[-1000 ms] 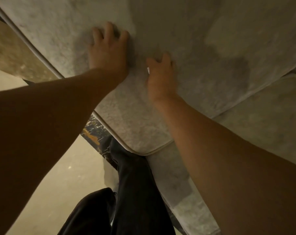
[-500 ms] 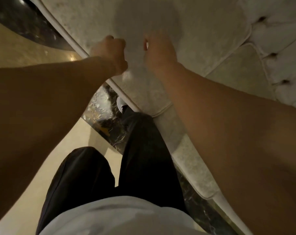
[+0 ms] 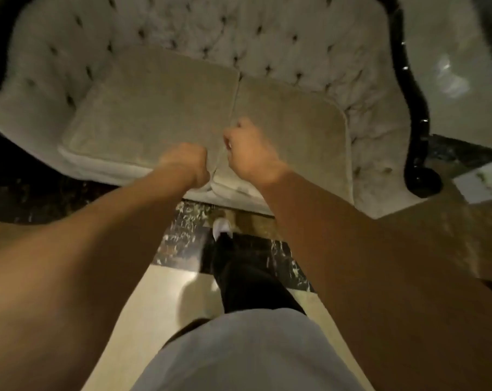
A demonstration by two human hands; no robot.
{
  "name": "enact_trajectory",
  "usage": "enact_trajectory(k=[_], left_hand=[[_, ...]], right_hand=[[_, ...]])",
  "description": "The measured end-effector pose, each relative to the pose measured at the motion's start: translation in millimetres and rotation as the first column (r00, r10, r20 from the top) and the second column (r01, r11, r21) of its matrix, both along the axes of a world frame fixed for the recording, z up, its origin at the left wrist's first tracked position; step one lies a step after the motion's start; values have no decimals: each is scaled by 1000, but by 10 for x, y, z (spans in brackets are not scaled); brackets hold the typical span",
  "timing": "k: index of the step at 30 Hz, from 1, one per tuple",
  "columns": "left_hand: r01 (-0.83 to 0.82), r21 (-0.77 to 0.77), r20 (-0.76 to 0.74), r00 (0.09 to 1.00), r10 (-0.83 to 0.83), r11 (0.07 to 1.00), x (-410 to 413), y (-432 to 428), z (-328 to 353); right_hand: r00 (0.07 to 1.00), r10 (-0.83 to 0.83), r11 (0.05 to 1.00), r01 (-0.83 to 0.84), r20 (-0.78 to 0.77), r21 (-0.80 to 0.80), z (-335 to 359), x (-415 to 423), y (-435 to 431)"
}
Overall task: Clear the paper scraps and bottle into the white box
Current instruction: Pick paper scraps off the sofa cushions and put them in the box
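Note:
My left hand (image 3: 187, 162) is a closed fist over the front edge of the sofa's seat cushions (image 3: 154, 114), and I see nothing sticking out of it. My right hand (image 3: 250, 153) is also closed, just to its right above the gap between the two cushions. A small white sliver of paper scrap (image 3: 228, 144) shows at its thumb side. A white box-like thing (image 3: 483, 183) lies at the far right, blurred. No bottle can be made out for certain.
The tufted pale sofa (image 3: 211, 32) has a black curved frame (image 3: 414, 114) on its right. A brown surface (image 3: 442, 230) sits low right. My dark trouser leg and white shoe (image 3: 221, 225) stand on dark marble and pale floor. A blurred shiny patch (image 3: 450, 77) lies beyond the sofa arm.
My left hand went from flat on the cushion to a fist. Both hands drew back to the cushions' front edge, and the view rose to show the whole sofa.

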State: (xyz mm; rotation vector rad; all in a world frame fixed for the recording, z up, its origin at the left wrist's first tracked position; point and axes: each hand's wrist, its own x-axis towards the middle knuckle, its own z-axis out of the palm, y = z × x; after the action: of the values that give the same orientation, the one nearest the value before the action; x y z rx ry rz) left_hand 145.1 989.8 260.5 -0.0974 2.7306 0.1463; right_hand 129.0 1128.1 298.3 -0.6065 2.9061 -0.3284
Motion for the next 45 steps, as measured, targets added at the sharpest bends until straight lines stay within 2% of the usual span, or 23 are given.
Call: enact_trajectory(k=[5, 9, 12, 16, 18, 20, 23, 25, 26, 29, 32, 37, 39, 42, 45], left_hand=[[211, 18, -58, 976, -209, 977, 290, 1293, 677], [370, 22, -91, 926, -366, 929, 524, 2433, 886], [469, 20, -58, 882, -468, 883, 733, 3418, 887], [635, 23, -26, 773, -634, 772, 1111, 4982, 875], [693, 56, -71, 721, -689, 719, 1377, 5942, 892], [744, 151, -73, 665, -744, 651, 1744, 6862, 912], [846, 278, -133, 503, -854, 455, 2248, 8042, 923], [902, 264, -204, 397, -895, 341, 2456, 8595, 944], [916, 229, -228, 380, -897, 329, 2483, 8773, 952], [931, 126, -214, 363, -907, 343, 2275, 9282, 844], [903, 122, -78, 423, -903, 412, 1714, 9670, 619], [865, -99, -17, 493, -870, 492, 397, 10333, 222], [865, -31, -3, 502, -865, 501, -164, 10743, 72], [863, 85, 22, 498, -867, 498, -928, 11554, 98], [847, 101, 2, 524, -852, 521, -1430, 12285, 258]], right_hand=[[967, -255, 967, 254, -23, -22, 615, 684, 1375], [888, -455, 891, 452, -69, -51, 801, 1144, 2580], [844, -532, 846, 529, -64, -58, 840, 1609, 3524], [797, -603, 798, 601, -36, -53, 798, 2235, 4897], [736, -676, 737, 675, -25, -46, 788, 2567, 5694], [650, -760, 650, 760, -21, 3, 774, 3013, 6521], [467, -884, 456, 871, -25, 182, 765, 3740, 7728], [362, -932, 348, 903, -11, 252, 775, 4046, 8339], [337, -941, 326, 912, -4, 251, 764, 4090, 8530], [380, -925, 376, 904, 21, 204, 646, 3843, 8969], [453, -888, 460, 871, 80, 171, 392, 3291, 9269], [585, -795, 604, 787, 160, 126, -24, 2119, 9845], [607, -770, 633, 766, 199, 112, -77, 1662, 10221], [546, -790, 593, 796, 279, 122, -28, 934, 10998], [445, -839, 502, 855, 313, 131, 65, 430, 11709]])
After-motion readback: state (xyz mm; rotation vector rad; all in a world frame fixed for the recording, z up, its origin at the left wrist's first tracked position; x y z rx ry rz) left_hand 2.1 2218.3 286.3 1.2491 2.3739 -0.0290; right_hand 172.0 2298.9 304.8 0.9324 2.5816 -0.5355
